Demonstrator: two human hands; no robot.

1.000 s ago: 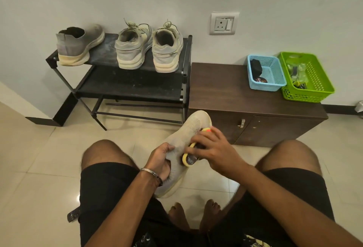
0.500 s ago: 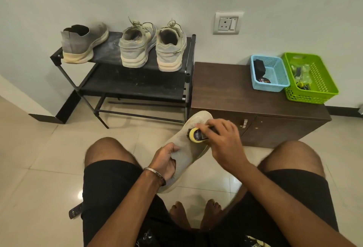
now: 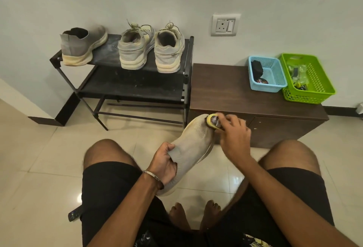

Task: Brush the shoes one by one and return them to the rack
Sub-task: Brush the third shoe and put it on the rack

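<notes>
My left hand grips the heel opening of a grey knit slip-on shoe, held tilted with its toe pointing away. My right hand holds a yellow-edged brush pressed against the toe of that shoe. On the top shelf of the black rack stand the matching grey slip-on at the left and a pair of laced grey sneakers, one beside the other.
A dark wooden cabinet stands right of the rack, carrying a blue basket and a green basket. My bare knees and feet frame the tiled floor. A dark remote-like object lies by my left thigh.
My right hand has swept the brush from the shoe's mid-upper out to its toe. My left hand keeps its grip on the heel, and the shoe is raised slightly.
</notes>
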